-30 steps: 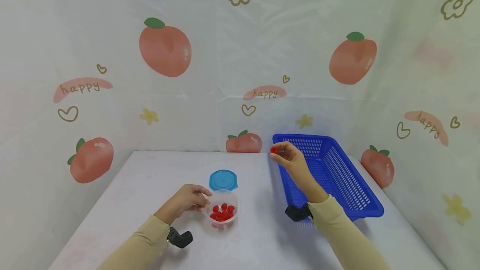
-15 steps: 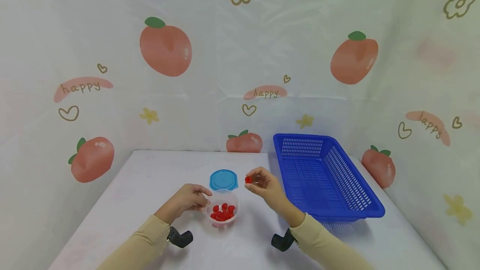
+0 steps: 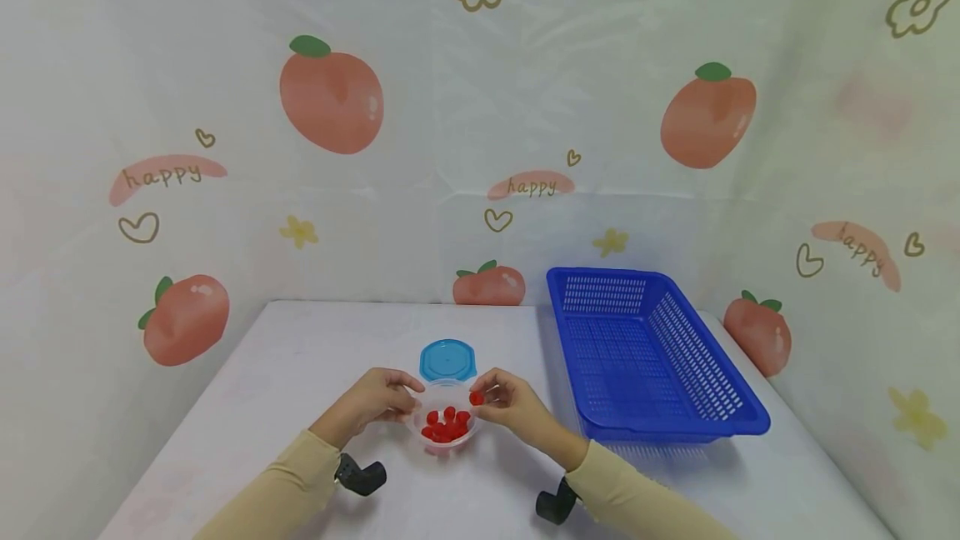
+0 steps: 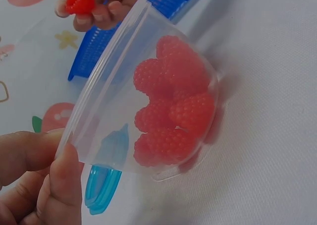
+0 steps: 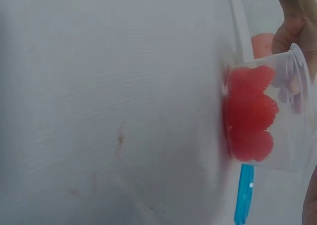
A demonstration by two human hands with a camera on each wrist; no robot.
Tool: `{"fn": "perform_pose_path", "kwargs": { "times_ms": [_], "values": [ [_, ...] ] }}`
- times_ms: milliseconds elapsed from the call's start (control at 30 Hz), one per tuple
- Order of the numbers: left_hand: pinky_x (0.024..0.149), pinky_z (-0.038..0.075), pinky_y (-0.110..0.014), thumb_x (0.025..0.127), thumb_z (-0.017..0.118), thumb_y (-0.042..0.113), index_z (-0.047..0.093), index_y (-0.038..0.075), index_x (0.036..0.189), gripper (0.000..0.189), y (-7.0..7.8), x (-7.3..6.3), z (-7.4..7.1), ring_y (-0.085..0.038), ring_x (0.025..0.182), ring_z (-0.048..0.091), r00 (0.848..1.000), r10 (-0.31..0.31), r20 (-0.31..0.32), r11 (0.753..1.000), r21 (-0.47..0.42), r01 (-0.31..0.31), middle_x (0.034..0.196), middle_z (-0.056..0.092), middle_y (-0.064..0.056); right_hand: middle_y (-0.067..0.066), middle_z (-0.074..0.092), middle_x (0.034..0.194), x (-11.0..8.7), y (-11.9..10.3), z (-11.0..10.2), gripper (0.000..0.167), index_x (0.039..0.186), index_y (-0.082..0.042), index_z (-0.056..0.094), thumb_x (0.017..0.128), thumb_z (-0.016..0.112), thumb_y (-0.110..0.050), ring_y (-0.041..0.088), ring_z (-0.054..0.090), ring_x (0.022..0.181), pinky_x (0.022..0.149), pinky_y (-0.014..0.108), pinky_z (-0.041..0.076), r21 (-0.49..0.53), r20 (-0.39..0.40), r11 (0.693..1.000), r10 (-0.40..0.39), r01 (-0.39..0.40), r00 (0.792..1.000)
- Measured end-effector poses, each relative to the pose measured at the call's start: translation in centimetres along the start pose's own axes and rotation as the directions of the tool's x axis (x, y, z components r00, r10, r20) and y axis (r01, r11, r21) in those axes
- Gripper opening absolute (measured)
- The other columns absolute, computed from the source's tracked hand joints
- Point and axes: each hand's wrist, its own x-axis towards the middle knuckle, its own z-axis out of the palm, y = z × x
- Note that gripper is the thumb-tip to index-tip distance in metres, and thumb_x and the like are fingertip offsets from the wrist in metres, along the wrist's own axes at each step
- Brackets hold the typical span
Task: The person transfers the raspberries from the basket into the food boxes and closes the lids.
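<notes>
A clear plastic tub [image 3: 448, 395] stands on the table with several red raspberries [image 4: 171, 145] in its bottom. My left hand [image 3: 372, 400] pinches the tub's rim at its left side; the thumb and a finger meet there in the left wrist view. Between thumb and fingertips, my right hand [image 3: 517, 413] holds a single raspberry [image 4: 80, 3] just at the tub's right rim, its hollow end showing. In the right wrist view the tub wall [image 5: 287, 136] shows the fruit through it, and only a sliver of the right hand appears at the edge.
Just behind the tub lies its blue lid [image 3: 447, 359], flat on the white table [image 3: 322, 340]. A large blue slotted basket [image 3: 622, 357] stands to the right. A printed cloth [image 3: 420, 107] hangs behind the table and along its sides.
My right hand has come from over the basket's left edge, leftward and down, to the tub's rim, with the raspberry held throughout. The left hand and tub have stayed put.
</notes>
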Motion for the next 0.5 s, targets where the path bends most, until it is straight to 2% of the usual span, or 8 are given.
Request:
{"fn": "perform_pose_path", "kwargs": {
  "times_ms": [500],
  "values": [
    [0.065,0.059,-0.029,0.083,0.07,0.006,0.064,-0.002,0.109,0.027,0.01,-0.04,0.03,-0.017,0.062,0.061,1.0,0.013,0.005,1.0,-0.011,-0.012,0.075,0.066,-0.007,0.013,0.065,0.105,0.23,0.65,0.43,0.023,0.106,-0.002,0.063,0.085,0.071,-0.002,0.016,0.059,0.088,0.075,0.017,0.054,-0.078,0.02,0.996,0.039,-0.037,0.999]
  ]
}}
